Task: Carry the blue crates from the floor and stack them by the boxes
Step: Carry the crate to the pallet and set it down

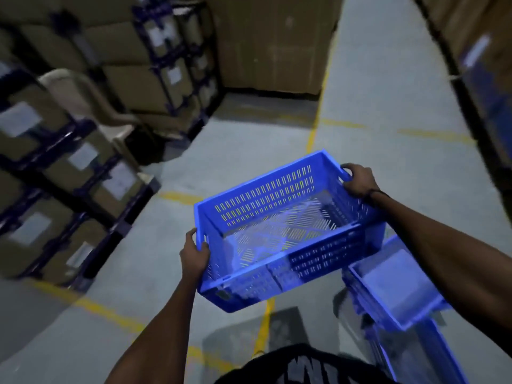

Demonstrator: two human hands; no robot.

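An empty blue slotted crate [266,195] hangs in the air in front of me, tilted down to the left. My left hand [194,253] grips the handle on its near-left end. My right hand [358,180] grips the handle on its far-right end. More blue crates [388,289] rest on the floor at the lower right, partly hidden under my right arm. Stacked cardboard boxes [155,87] fill the left side and the back of the view.
A pale plastic chair [91,106] stands among the boxes on the left. Boxes on dark pallets [69,203] line the left aisle, and more boxes [482,59] stand at the right edge. Yellow lines [315,128] mark the grey floor ahead.
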